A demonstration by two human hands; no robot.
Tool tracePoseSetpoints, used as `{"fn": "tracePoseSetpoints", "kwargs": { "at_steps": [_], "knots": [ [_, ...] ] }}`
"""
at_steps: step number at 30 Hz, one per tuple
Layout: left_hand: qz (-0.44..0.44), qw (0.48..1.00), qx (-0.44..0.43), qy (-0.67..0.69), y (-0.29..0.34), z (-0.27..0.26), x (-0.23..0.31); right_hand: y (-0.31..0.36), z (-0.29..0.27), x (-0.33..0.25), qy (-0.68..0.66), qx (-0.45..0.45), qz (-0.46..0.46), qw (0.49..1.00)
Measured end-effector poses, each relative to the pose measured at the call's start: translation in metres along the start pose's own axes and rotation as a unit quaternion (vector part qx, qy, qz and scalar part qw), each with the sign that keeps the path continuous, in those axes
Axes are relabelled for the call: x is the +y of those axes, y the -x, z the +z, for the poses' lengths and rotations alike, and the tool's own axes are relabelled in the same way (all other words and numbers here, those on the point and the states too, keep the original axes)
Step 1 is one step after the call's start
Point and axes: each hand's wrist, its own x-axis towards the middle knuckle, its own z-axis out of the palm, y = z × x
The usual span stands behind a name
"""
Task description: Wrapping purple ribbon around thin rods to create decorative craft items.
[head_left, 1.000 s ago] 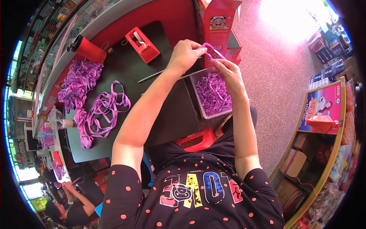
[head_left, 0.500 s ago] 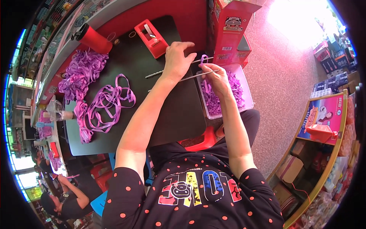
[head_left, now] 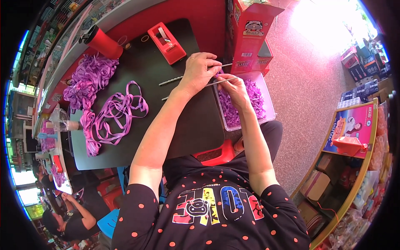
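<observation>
My left hand (head_left: 199, 71) is closed, its thumb and fingertips pinching at a short purple ribbon (head_left: 219, 73). Against those fingertips, my right hand (head_left: 234, 89) is also closed on the ribbon; the exact grip is partly hidden by the fingers. Two thin metal rods pass by my hands: the upper rod (head_left: 171, 81) has a twisted end, and the lower rod (head_left: 218, 82) crosses at my right fingers. Beneath my right hand, a clear plastic tub (head_left: 271, 100) holds many small purple ribbon pieces (head_left: 255, 98).
On the black table (head_left: 179, 129), loose purple ribbon (head_left: 121, 110) trails from a ribbon heap (head_left: 91, 77) at left. A red tape dispenser (head_left: 166, 43) and a red cylinder (head_left: 104, 43) stand farther back. A red carton (head_left: 248, 37) rises behind the tub. Another person (head_left: 75, 216) sits at lower left.
My left hand has moved right and closed its spread thumb and fingers at the ribbon. My right hand has shifted slightly left and down, bringing the fingertips together.
</observation>
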Motion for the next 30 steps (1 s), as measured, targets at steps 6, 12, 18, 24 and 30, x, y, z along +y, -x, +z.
{"fn": "tracePoseSetpoints", "kwargs": {
  "at_steps": [6, 12, 18, 24, 30],
  "knots": [
    [-0.010, 1.000, 0.004, 0.022, 0.003, -0.001, -0.008, 0.004, 0.000, -0.003, 0.041, -0.022, -0.002, 0.999],
    [-0.028, 0.999, 0.021, 0.003, 0.002, 0.002, -0.006, 0.008, -0.002, -0.013, 0.065, 0.018, 0.022, 0.997],
    [0.001, 0.999, 0.037, -0.027, 0.001, 0.002, -0.006, -0.011, 0.001, -0.019, 0.241, 0.073, -0.125, 0.960],
    [0.013, 0.999, 0.044, -0.024, 0.002, 0.004, -0.007, -0.025, -0.001, -0.016, 0.296, 0.056, -0.113, 0.947],
    [0.000, 0.999, 0.037, -0.018, 0.004, 0.001, -0.004, -0.025, -0.032, 0.015, 0.396, 0.098, -0.075, 0.910]
  ]
}}
